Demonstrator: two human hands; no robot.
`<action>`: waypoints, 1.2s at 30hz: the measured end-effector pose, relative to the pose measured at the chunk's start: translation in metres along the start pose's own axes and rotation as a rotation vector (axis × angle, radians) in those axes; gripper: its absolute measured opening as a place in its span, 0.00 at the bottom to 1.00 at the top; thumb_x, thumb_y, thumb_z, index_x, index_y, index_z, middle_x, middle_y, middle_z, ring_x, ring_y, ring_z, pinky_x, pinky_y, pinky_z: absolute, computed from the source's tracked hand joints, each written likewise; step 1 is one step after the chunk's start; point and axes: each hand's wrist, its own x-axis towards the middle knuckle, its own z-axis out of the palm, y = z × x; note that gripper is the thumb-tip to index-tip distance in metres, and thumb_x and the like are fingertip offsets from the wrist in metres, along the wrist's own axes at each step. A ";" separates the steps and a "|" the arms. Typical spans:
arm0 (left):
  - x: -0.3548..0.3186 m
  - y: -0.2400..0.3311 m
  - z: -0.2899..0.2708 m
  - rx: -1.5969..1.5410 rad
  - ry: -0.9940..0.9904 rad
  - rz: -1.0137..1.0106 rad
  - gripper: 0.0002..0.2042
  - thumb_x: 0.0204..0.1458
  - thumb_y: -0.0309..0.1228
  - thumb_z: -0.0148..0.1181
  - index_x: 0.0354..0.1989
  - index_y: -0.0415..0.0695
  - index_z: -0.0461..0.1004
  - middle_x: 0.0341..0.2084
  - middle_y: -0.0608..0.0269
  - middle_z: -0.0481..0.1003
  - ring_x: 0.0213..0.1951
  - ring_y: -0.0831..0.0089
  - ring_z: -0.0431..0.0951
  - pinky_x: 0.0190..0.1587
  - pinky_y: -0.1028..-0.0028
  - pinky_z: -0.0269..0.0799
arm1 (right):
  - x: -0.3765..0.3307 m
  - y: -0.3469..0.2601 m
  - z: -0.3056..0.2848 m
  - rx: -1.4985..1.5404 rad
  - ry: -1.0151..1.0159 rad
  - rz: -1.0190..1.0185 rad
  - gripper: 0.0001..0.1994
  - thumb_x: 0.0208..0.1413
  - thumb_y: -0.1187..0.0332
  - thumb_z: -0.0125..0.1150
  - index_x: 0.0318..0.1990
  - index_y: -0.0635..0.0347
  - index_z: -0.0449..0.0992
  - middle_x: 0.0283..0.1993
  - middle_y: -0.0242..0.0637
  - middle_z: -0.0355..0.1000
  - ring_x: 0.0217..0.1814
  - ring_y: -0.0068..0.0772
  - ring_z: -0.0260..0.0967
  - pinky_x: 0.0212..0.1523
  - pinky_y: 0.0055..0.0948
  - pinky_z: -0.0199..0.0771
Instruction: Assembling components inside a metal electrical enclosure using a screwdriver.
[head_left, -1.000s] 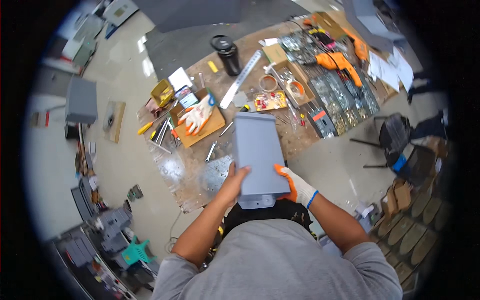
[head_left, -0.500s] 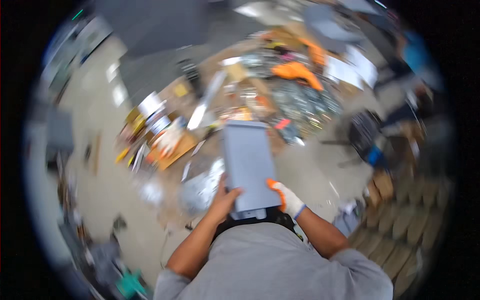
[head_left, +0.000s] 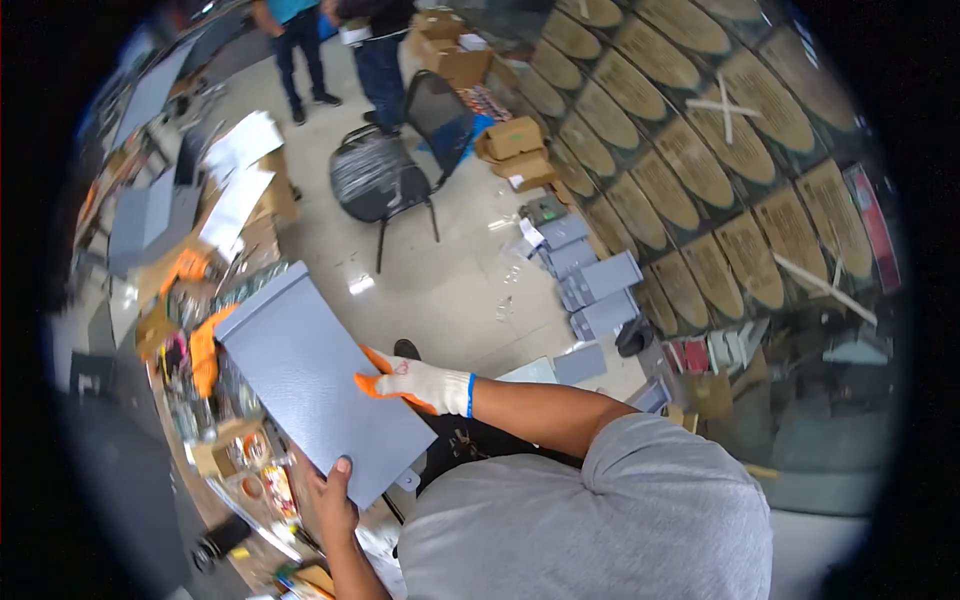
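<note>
A flat, grey rectangular metal box [head_left: 315, 375] is held in front of my body, slanting up to the left. It has a folded lip along its far end and a small tab with a hole at its near corner. My bare left hand [head_left: 335, 497] grips the near left edge, thumb on top of the face. On the opposite long edge, my right hand [head_left: 415, 385] clamps the box, wearing a white knit glove with orange-coated fingers and a blue cuff. The fingers beneath the box are hidden.
To the left, a cluttered workbench [head_left: 215, 490] carries an orange power tool [head_left: 203, 360], tape and loose parts. A black chair [head_left: 385, 180] stands ahead, with two people beyond. Several grey boxes [head_left: 600, 280] lie on the floor at right, beside stacked brown-faced panels [head_left: 690, 200].
My view and body have turned right, away from the bench. The grey box stays in both hands and now tilts to the left; the floor boxes and chair have come into clear view.
</note>
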 end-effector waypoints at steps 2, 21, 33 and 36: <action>0.030 0.017 0.008 0.054 -0.078 -0.022 0.49 0.53 0.37 0.70 0.81 0.40 0.48 0.70 0.50 0.64 0.67 0.57 0.67 0.71 0.62 0.60 | 0.008 -0.013 -0.004 0.083 0.044 -0.082 0.49 0.60 0.66 0.69 0.83 0.55 0.43 0.75 0.40 0.65 0.72 0.29 0.66 0.71 0.31 0.66; 0.323 0.021 0.218 -0.021 -0.785 -0.355 0.43 0.62 0.39 0.70 0.78 0.38 0.51 0.69 0.51 0.65 0.66 0.59 0.68 0.69 0.60 0.64 | -0.029 -0.102 -0.142 -0.330 1.029 -0.308 0.64 0.43 0.48 0.82 0.84 0.50 0.44 0.24 0.28 0.67 0.27 0.23 0.63 0.31 0.28 0.70; 0.216 -0.046 0.189 0.400 -1.646 -0.284 0.43 0.65 0.38 0.66 0.80 0.37 0.45 0.69 0.50 0.65 0.68 0.63 0.66 0.72 0.63 0.61 | -0.062 0.132 0.015 0.518 1.465 -0.715 0.49 0.57 0.67 0.73 0.82 0.58 0.50 0.66 0.45 0.75 0.63 0.34 0.75 0.62 0.30 0.76; 0.182 -0.043 0.187 0.557 -1.911 -0.358 0.44 0.66 0.41 0.65 0.81 0.39 0.44 0.71 0.45 0.63 0.70 0.59 0.66 0.72 0.61 0.61 | -0.056 0.204 0.052 0.880 1.553 -1.104 0.43 0.55 0.73 0.72 0.79 0.57 0.57 0.62 0.48 0.76 0.63 0.40 0.76 0.64 0.38 0.78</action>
